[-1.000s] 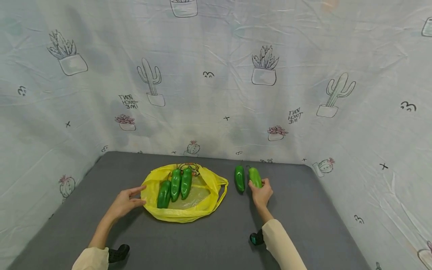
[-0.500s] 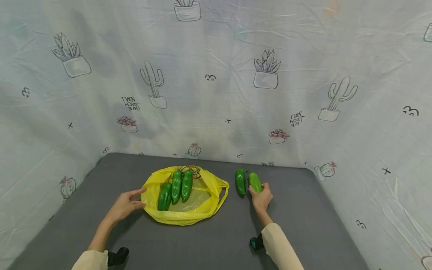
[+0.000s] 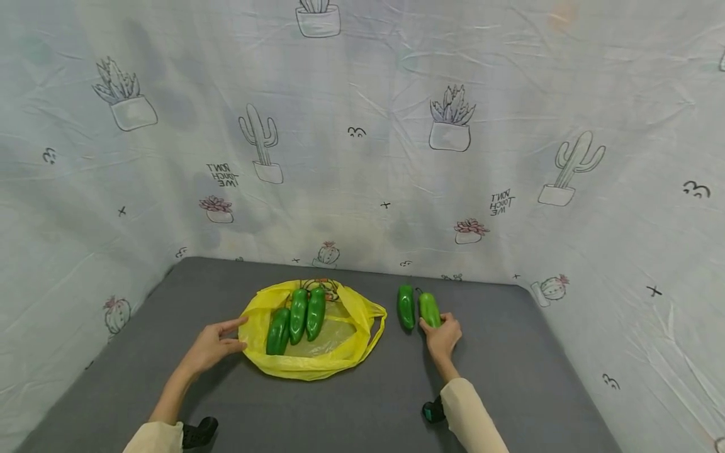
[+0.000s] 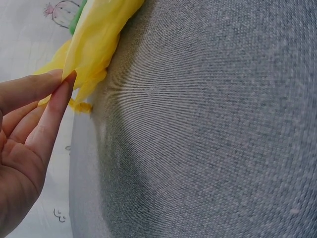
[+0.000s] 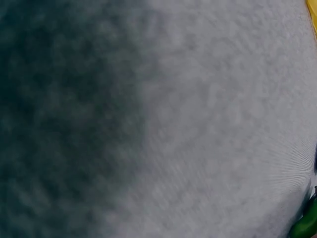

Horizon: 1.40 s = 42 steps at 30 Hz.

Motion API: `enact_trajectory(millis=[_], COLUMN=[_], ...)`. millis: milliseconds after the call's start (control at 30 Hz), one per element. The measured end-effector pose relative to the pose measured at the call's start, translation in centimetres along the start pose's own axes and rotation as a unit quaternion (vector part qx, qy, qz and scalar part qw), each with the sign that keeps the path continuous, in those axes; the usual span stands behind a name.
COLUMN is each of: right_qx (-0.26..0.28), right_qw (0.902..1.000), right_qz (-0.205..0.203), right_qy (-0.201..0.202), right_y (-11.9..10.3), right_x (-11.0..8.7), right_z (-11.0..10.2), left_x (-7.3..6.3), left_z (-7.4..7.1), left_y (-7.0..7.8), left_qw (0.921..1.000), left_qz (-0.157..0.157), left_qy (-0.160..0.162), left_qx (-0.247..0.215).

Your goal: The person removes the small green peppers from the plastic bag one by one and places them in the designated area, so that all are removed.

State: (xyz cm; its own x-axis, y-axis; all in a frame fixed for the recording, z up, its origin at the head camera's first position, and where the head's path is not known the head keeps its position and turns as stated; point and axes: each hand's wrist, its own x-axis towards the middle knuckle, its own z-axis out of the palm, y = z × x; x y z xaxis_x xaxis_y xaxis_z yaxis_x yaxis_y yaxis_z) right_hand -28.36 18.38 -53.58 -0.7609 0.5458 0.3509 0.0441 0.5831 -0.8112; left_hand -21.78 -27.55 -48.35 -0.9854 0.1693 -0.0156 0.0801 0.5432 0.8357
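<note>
A yellow plastic bag (image 3: 308, 368) lies open on the table, with three dark green peppers (image 3: 297, 316) inside its left half. My left hand (image 3: 209, 347) pinches the bag's left rim; in the left wrist view thumb and finger meet on the thin plastic (image 4: 91, 47). Right of the bag, my right hand (image 3: 443, 335) grips the lower end of a light green pepper (image 3: 429, 308), whose stem points away from me. Just left of it lies another dark green pepper (image 3: 405, 308). The right wrist view shows mostly tabletop, with a green pepper (image 5: 306, 222) at its lower corner.
The dark grey table (image 3: 340, 415) ends at a hanging white cloth (image 3: 362, 176) printed with potted cacti, which encloses the back and both sides. The bag's handle loop (image 3: 378, 324) sticks out to the right, toward the loose peppers.
The head view has shifted slightly, so the scene sits a little lower. Both hands keep their holds on the bag and the light green pepper, with no clear movement.
</note>
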Motion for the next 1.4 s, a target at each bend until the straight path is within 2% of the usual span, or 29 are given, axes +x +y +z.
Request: enact_trajectory(millis=[267, 867, 1167, 1400], right_qx=[-0.005, -0.019, -0.019, -0.016], right_qw=[0.9999, 0.9998, 0.9998, 0.9997], right_qz=[0.014, -0.004, 0.011, 0.015], right_qy=[0.004, 0.008, 0.002, 0.007], right_y=[0.01, 0.06, -0.17, -0.39], right_x=[0.00, 0.39, 0.49, 0.56], right_z=[0.24, 0.35, 0.39, 0.50], left_x=[-0.10, 0.09, 0.05, 0.06], left_z=[0.16, 0.21, 0.21, 0.11], left_y=[-0.14, -0.31, -0.32, -0.31], left_qw=[1.0000, 1.0000, 1.0000, 0.9997], left_qz=[-0.003, 0.004, -0.003, -0.001], left_qy=[0.004, 0.003, 0.006, -0.003], left_qx=[0.004, -0.004, -0.007, -0.025])
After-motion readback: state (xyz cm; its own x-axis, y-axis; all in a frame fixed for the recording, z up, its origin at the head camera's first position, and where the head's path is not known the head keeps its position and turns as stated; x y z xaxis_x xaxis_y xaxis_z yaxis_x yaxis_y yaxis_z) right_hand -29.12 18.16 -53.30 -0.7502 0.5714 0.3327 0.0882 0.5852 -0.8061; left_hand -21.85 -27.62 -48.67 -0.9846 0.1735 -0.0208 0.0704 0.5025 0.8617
